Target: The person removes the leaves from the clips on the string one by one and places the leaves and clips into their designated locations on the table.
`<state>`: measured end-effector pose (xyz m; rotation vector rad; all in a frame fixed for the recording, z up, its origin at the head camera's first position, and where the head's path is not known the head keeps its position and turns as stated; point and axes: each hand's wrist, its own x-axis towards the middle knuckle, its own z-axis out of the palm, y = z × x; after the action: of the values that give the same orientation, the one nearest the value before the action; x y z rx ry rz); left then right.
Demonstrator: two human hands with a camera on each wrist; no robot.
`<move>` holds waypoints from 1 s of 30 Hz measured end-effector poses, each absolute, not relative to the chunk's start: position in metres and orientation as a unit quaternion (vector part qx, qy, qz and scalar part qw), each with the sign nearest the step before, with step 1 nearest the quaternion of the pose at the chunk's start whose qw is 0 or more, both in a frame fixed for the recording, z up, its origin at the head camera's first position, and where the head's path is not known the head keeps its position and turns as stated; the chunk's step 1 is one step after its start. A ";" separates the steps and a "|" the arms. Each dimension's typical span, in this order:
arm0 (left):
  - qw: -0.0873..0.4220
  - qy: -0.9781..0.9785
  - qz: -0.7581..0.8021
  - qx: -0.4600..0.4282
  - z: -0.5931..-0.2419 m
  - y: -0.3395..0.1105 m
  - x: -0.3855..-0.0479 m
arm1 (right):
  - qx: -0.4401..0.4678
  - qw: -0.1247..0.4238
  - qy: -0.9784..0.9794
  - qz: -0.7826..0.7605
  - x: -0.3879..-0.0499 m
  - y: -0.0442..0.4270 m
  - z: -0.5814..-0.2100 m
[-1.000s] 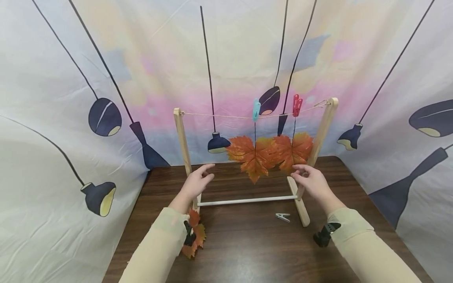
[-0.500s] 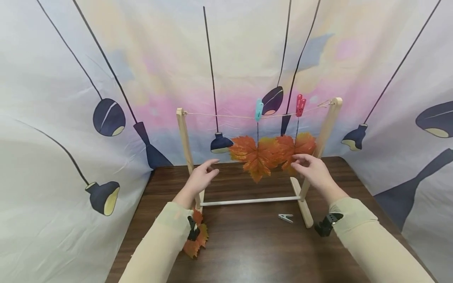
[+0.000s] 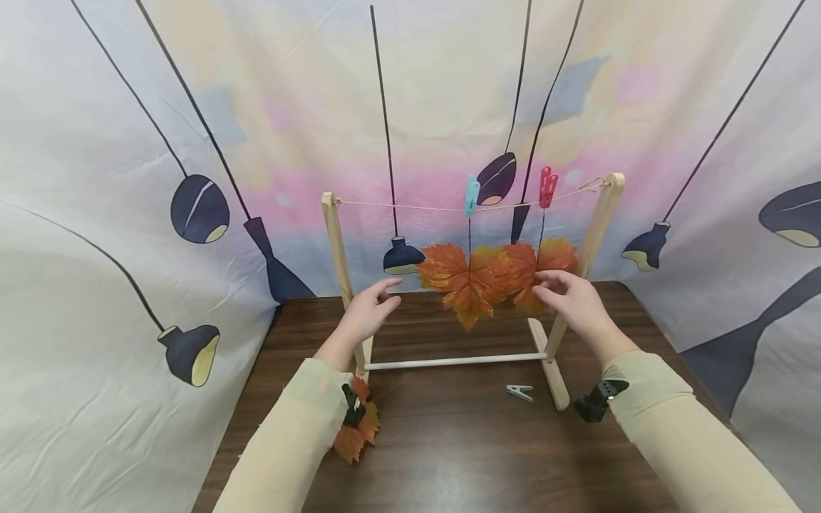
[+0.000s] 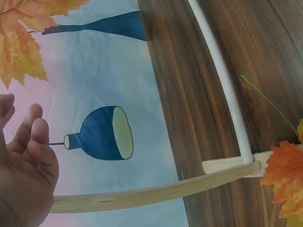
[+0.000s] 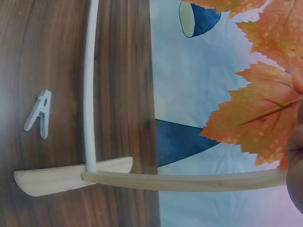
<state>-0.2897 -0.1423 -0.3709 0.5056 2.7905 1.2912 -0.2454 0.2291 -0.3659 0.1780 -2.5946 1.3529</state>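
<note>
Two orange maple leaves hang from a string on a wooden frame, the left one under a light-blue clothespin, the right one under a red clothespin. My right hand overlaps the right leaf's lower part, fingers bent; whether it touches the leaf I cannot tell. In the right wrist view that leaf lies beside the hand at the edge. My left hand is by the left post, fingers loosely bent and holding nothing; the left wrist view shows the hand near the post.
A pale clothespin lies on the wooden table, inside the frame's right foot. A white rod joins the frame's sides low down. More leaves lie under my left wrist. A printed cloth hangs behind.
Both hands have risen slightly, and my right hand now overlaps more of the right leaf. The whole scene has shifted a little rightward in the head view.
</note>
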 end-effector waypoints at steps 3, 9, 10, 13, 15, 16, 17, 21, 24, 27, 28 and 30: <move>0.013 0.895 0.415 0.163 -0.369 -0.142 -0.291 | 0.065 0.109 -0.880 0.457 -0.247 0.230 -0.360; 0.021 0.891 0.424 0.158 -0.364 -0.141 -0.291 | 0.065 0.133 -0.880 0.452 -0.248 0.232 -0.348; 0.021 0.892 0.422 0.159 -0.363 -0.141 -0.291 | 0.065 0.136 -0.879 0.452 -0.249 0.232 -0.346; 0.020 0.896 0.410 0.169 -0.358 -0.143 -0.291 | 0.070 0.143 -0.878 0.452 -0.249 0.232 -0.341; 0.018 0.897 0.405 0.175 -0.355 -0.143 -0.291 | 0.072 0.145 -0.877 0.452 -0.248 0.232 -0.338; 0.018 0.898 0.402 0.177 -0.354 -0.143 -0.291 | 0.073 0.144 -0.877 0.453 -0.247 0.232 -0.337; 0.018 0.898 0.402 0.179 -0.352 -0.143 -0.291 | 0.073 0.144 -0.877 0.453 -0.247 0.232 -0.335; 0.017 0.891 0.417 0.179 -0.347 -0.142 -0.291 | 0.074 0.137 -0.878 0.453 -0.244 0.231 -0.329; 0.012 0.888 0.423 0.180 -0.344 -0.140 -0.290 | 0.077 0.135 -0.879 0.451 -0.243 0.230 -0.325; 0.008 0.887 0.422 0.184 -0.340 -0.139 -0.290 | 0.074 0.135 -0.881 0.447 -0.243 0.229 -0.322; 0.005 0.888 0.421 0.186 -0.339 -0.139 -0.290 | 0.071 0.135 -0.882 0.446 -0.243 0.229 -0.321; 0.000 0.888 0.420 0.189 -0.337 -0.139 -0.290 | 0.064 0.134 -0.883 0.446 -0.243 0.228 -0.320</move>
<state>-0.2904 -0.1390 -0.3368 0.5927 2.7887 1.3210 -0.2432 0.2281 -0.3196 0.1861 -2.5591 1.2939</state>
